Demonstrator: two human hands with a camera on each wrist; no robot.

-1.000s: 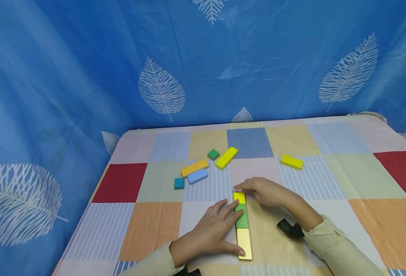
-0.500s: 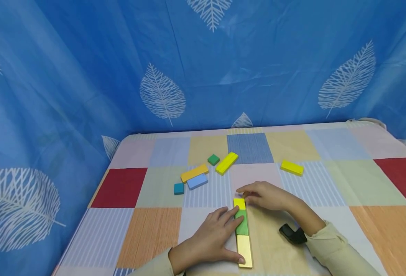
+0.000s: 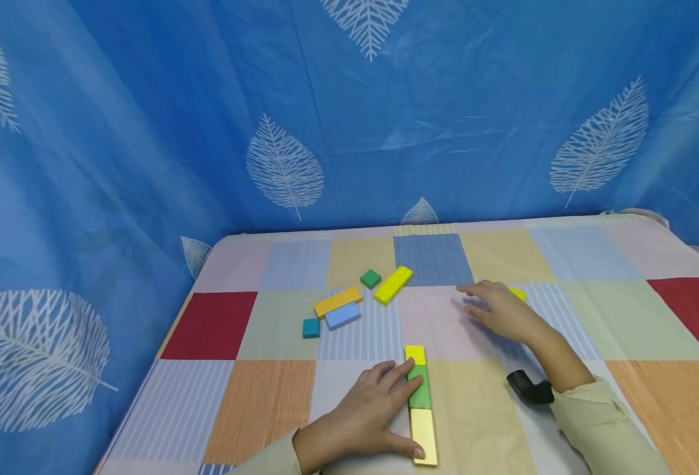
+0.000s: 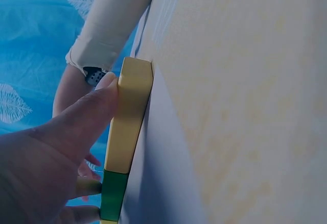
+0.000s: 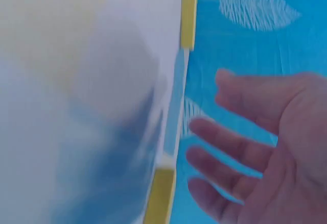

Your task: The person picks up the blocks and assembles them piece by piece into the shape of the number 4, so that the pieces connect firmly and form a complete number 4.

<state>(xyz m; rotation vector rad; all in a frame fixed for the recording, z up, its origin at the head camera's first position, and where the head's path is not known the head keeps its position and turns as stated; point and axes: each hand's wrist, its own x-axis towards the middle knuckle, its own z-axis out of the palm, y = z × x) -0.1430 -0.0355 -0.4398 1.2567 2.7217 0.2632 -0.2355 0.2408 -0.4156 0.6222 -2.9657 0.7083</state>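
Three wooden blocks lie end to end in a straight row: a bright yellow one (image 3: pixel 414 354) at the far end, a green one (image 3: pixel 420 394) in the middle and a pale yellow one (image 3: pixel 424 432) nearest me. My left hand (image 3: pixel 361 410) rests along the row's left side, its thumb (image 4: pixel 92 113) on the pale yellow block and its fingertips at the green one. My right hand (image 3: pixel 506 311) is over the cloth with its fingers spread, holding nothing. It partly covers another yellow block (image 3: pixel 517 291) on the right.
Farther back lie a long yellow block (image 3: pixel 393 285), a green square block (image 3: pixel 370 279), an orange block (image 3: pixel 338 302), a light blue block (image 3: pixel 343 316) and a teal square block (image 3: pixel 311 328). A blue curtain (image 3: pixel 480 132) hangs behind the patchwork cloth (image 3: pixel 575 323).
My right hand has left the far end of the row and moved right and away from me toward the yellow block there. The left hand stays on the row.
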